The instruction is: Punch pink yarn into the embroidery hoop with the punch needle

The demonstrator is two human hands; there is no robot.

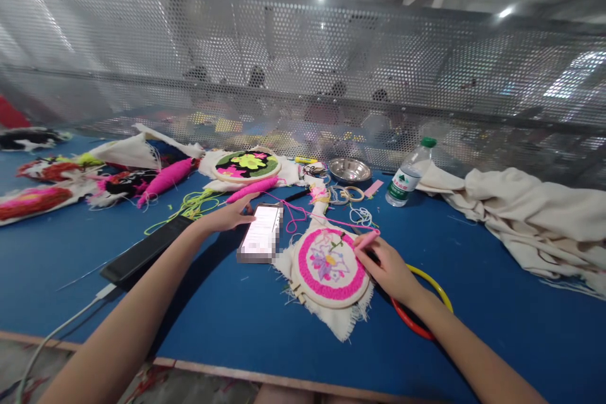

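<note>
My right hand [389, 268] is closed around a pink punch needle [367, 240] at the right edge of an embroidery hoop [303, 287]. White cloth with frayed edges is stretched in this hoop, showing a fuzzy pink ring [308, 264] around a purple flower. Pink yarn [326, 222] runs from the needle back across the table. My left hand [228, 216] has its fingers stretched out and apart, with the thumb at the upper left of a lit phone [262, 231]. Just beyond those fingers lies a pink yarn bundle [253, 189].
Behind are a second hoop [279, 170] with flowers, a steel bowl [350, 170] and a water bottle [408, 177]. Cream cloth [516, 214] is heaped at right. A black power bank [146, 252] with a cable lies left. A perforated metal screen [303, 44] closes off the back.
</note>
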